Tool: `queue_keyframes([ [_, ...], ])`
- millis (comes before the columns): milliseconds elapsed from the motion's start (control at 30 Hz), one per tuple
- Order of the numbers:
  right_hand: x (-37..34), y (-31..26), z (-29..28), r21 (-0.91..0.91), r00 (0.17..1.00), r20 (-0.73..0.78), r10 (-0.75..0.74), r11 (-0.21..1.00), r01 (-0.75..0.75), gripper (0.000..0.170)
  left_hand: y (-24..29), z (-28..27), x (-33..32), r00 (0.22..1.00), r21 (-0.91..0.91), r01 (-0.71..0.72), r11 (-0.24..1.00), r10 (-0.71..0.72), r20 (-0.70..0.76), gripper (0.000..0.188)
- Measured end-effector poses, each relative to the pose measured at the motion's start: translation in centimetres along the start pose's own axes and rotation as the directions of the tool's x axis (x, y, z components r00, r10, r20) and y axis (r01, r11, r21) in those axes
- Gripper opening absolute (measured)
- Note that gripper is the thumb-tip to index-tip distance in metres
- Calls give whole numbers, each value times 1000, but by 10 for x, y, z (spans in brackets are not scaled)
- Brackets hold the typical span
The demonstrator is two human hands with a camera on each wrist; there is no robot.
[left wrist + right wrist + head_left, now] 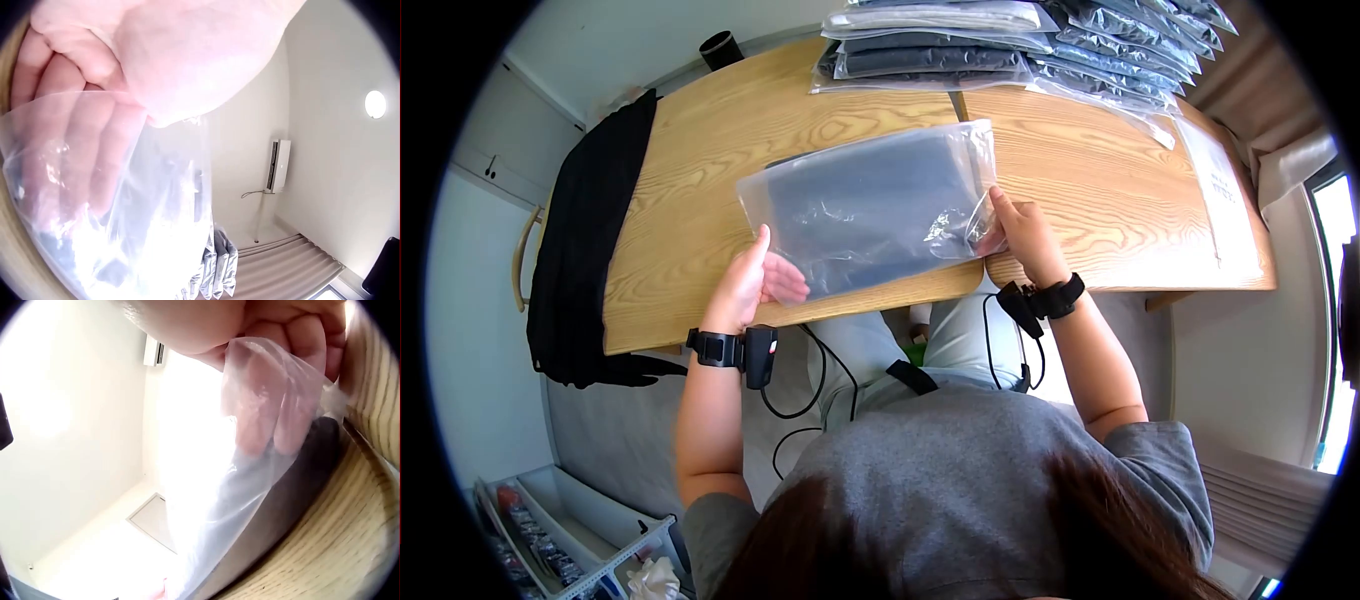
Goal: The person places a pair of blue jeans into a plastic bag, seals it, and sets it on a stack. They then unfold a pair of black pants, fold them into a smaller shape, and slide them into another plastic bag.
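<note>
A clear plastic bag (870,210) with a dark folded item inside lies tilted near the table's front edge in the head view. My left hand (758,282) is at its lower left corner, thumb up and fingers straight under the film; in the left wrist view the fingers of that hand (75,144) show through the plastic. At the bag's right end, my right hand (1022,235) pinches the edge between thumb and fingers. The right wrist view shows the film (250,494) over the fingertips of that hand (275,394).
Stacks of bagged items (940,60) stand at the back of the wooden table (700,130). Black cloth (590,230) hangs over the left edge. A white sheet (1220,200) lies at the right, a dark cup (721,50) stands behind, and a bin (590,520) is at lower left.
</note>
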State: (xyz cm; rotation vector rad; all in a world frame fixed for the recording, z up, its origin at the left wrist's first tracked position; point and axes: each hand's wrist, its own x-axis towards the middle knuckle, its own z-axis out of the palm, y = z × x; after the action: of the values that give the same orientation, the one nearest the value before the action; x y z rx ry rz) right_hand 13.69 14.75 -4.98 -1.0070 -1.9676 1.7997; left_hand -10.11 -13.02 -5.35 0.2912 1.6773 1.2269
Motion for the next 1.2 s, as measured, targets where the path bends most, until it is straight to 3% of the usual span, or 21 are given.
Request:
queue_keyframes([
  [133, 1, 0, 6, 9, 995, -96, 25, 1000, -24, 56, -10, 2, -18, 992, -95, -113, 989, 117, 35, 62],
  [200, 1, 1, 6, 20, 992, -125, 24, 1000, -21, 55, -21, 10, -28, 941, 71, -311, 948, 318, -120, 40],
  [233, -1, 3, 5, 78, 993, -117, -13, 997, 22, 53, -27, 9, -29, 942, 49, -306, 951, 310, -130, 25],
  [300, -8, 10, 3, 132, 993, -108, -42, 990, 56, 52, -36, 11, -29, 925, 63, -338, 939, 344, -159, 25],
  [367, -17, 17, 3, 69, 937, -174, -302, 946, 318, 45, -44, 16, -27, 891, 77, -397, 915, 404, -207, 26],
  [533, -27, 34, -1, -107, 931, -215, -294, 955, 277, 36, -38, 30, -24, 844, 109, -409, 906, 421, -332, 31],
  [600, -27, 31, 1, -273, 914, -254, -317, 930, 246, 35, -34, 36, -21, 840, 123, -393, 911, 410, -355, 34],
  [667, -29, 23, 1, -293, 907, -275, -318, 927, 236, 33, -28, 40, -20, 826, 153, -364, 919, 394, -404, 31],
  [733, -27, 20, 2, -371, 840, -379, -389, 895, 248, 36, -24, 47, -23, 816, 142, -368, 919, 392, -425, 32],
  [767, -26, 22, 6, -294, 826, -395, -403, 907, 302, 39, -23, 49, -25, 804, 127, -371, 920, 387, -452, 32],
  [800, -25, 24, 7, -291, 828, -392, -401, 908, 302, 39, -28, 48, -24, 803, 129, -369, 921, 385, -455, 32],
  [867, -25, 28, 9, -411, 872, -382, -306, 901, 136, 39, -41, 46, -17, 819, 88, -366, 926, 366, -442, 34],
  [933, -20, 31, 10, -473, 849, -390, -356, 869, 147, 38, -41, 50, -17, 828, 53, -353, 934, 338, -447, 32],
  [1000, -22, 28, 10, -315, 864, -398, -308, 931, 187, 36, -37, 52, -19, 834, 18, -323, 946, 293, -468, 32],
  [1033, -26, 19, 6, -245, 920, -357, -160, 967, 73, 22, -37, 51, -18, 833, 19, -321, 947, 292, -471, 32],
  [1067, -27, 17, 9, -243, 921, -355, -161, 967, 75, 22, -37, 50, -17, 841, 10, -319, 948, 288, -458, 32],
  [1100, -28, 15, 15, -332, 787, -454, -418, 899, 286, 18, -37, 49, -16, 849, 1, -318, 948, 285, -444, 32],
  [1133, -31, 11, 22, -441, 578, -514, -635, 773, 456, 22, -37, 49, -15, 848, 2, -320, 948, 287, -446, 32],
  [1167, -42, 4, 27, -434, 653, -398, -644, 760, 484, 35, -38, 48, -15, 845, 4, -328, 945, 296, -445, 32],
  [1200, -49, -4, 37, -513, 624, -237, -745, 641, 570, 38, -39, 49, -15, 844, 7, -334, 942, 302, -444, 32],
])
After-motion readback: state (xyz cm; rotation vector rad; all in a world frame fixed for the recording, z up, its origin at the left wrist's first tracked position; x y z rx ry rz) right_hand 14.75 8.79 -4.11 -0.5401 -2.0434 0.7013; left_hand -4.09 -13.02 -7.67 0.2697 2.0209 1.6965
